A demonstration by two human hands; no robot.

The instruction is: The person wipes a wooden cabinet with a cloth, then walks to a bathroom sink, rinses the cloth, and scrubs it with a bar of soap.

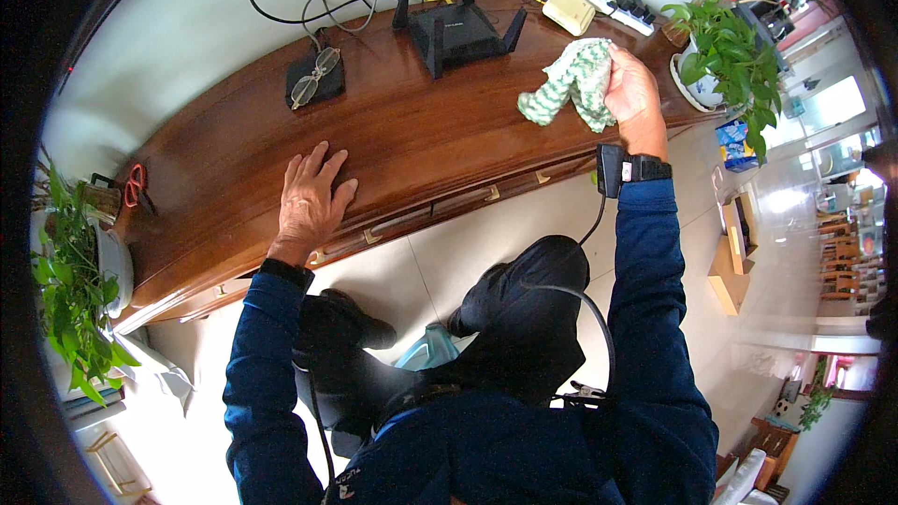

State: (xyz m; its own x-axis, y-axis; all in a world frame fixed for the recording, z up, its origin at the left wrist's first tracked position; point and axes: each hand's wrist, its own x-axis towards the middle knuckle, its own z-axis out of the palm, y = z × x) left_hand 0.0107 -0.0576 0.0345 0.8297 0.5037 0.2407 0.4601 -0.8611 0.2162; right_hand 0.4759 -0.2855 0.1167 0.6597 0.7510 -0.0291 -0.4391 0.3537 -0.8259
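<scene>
My right hand (631, 88) grips a green-and-white patterned cloth (579, 81), which hangs bunched over the right part of a polished brown wooden cabinet top (421, 133). The cloth lies in front of a cream-coloured box and a power strip. My left hand (310, 200) rests palm down with its fingers spread, near the front edge of the wood, holding nothing. Between and behind my hands stands a black TP-Link router (459, 31) with upright antennas. Eyeglasses (316, 77) lie on a small black box (328, 90) left of the router.
Red-handled scissors (135, 184) lie at the left end, beside a potted plant (116, 273). Another potted plant (701, 81) stands at the right end. The cream box (568, 10), power strip (621, 12) and loose cables line the wall. Drawers run below; cardboard (731, 273) is on the floor.
</scene>
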